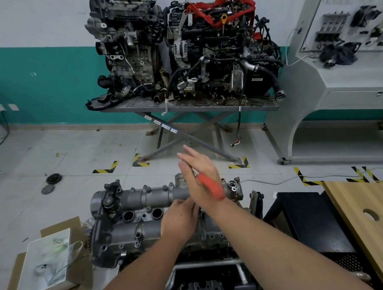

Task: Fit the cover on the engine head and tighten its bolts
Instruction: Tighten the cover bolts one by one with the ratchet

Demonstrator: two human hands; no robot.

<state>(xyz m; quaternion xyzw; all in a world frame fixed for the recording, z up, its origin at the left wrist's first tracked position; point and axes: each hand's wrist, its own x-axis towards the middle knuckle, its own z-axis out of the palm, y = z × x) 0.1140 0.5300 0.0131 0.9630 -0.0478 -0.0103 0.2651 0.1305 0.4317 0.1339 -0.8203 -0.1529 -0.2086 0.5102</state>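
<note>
The grey metal cover (141,215) lies along the engine head (129,246) in the lower middle of the view, with several bolts along its edges. My left hand (180,220) rests on the cover's middle with its fingers curled down at a bolt spot. My right hand (201,179) is above it, blurred, its fingers straight and its palm against the orange handle of a tool (211,186). The tool's tip is hidden behind my hands.
A cardboard box with a white box (46,267) sits to the left. A wooden board (369,222) and a black cabinet (310,225) stand at the right. Two engines on a scissor-leg table (191,106) fill the background. Round black parts (53,179) lie on the floor.
</note>
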